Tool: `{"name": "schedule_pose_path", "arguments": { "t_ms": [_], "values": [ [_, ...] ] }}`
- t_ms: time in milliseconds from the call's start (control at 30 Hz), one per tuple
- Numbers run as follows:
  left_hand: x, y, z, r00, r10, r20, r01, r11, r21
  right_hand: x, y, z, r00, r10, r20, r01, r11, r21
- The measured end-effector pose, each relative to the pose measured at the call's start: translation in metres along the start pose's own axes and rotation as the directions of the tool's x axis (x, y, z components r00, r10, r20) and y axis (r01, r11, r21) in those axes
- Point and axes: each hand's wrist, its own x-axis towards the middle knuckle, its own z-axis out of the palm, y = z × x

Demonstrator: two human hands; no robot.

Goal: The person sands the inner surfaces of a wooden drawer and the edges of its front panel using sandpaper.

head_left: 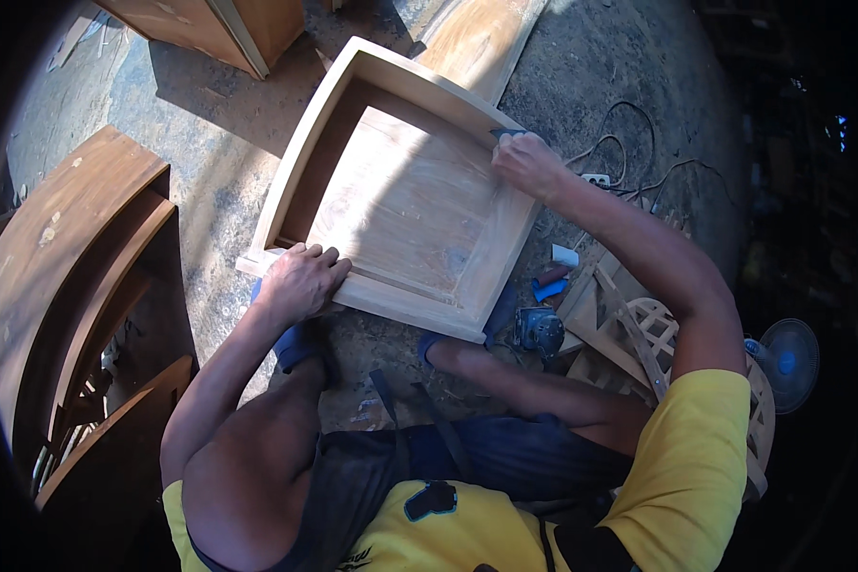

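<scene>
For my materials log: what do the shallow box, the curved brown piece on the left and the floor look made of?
Shallow box: pale wood, seemingly unvarnished, from matt surface and visible grain.
Curved brown piece: wood or veneer, perhaps stained, given its darker tone.
Floor: probably bare concrete, being grey and blotchy.

Carrier: grey, worn floor (pixel 582 86), stained and dusty, partly sunlit, partly shaded. Toward its visible far edge: a wooden cabinet (pixel 200 29) on the left, a flat plank (pixel 477 43) to the right of that. Toward the left edge: a large curved brown furniture piece (pixel 67 219). Right of middle: looped cable (pixel 649 116), white socket strip (pixel 596 179), small pale cylinder (pixel 564 255) near a blue roll (pixel 549 291), blue power tool (pixel 541 331). Farther toward the right edge: heaped wooden pieces (pixel 601 303). Middle: shallow wooden box (pixel 400 191); floor contact unclear.
</scene>
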Motion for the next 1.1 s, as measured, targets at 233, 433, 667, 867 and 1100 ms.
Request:
{"name": "schedule_pose_path", "arguments": {
  "t_ms": [233,433,667,867,1100],
  "values": [
    [-0.005,-0.001,0.004,0.997,0.001,-0.083,-0.001,1.0,0.006,0.108,0.008,-0.034,0.904,0.002,-0.428,-0.036,0.997,-0.073],
    [0.003,-0.004,0.016,0.993,0.021,-0.113,-0.019,1.0,0.018,0.018,-0.019,0.043,0.948,-0.114,0.298,0.129,0.991,-0.031],
    [-0.005,-0.002,0.014,0.998,-0.037,-0.059,0.038,0.999,0.009,0.052,-0.032,0.024,0.946,-0.09,0.311,0.057,0.992,0.116],
    [0.002,-0.001,0.02,0.987,-0.045,-0.153,0.048,0.999,0.016,0.025,-0.029,0.057,0.91,-0.012,0.415,-0.03,0.995,0.095],
    [-0.004,0.0,0.011,0.995,-0.069,-0.072,0.071,0.997,0.029,0.015,-0.056,0.0,0.93,-0.12,0.347,-0.027,0.921,0.39]
  ]
}}
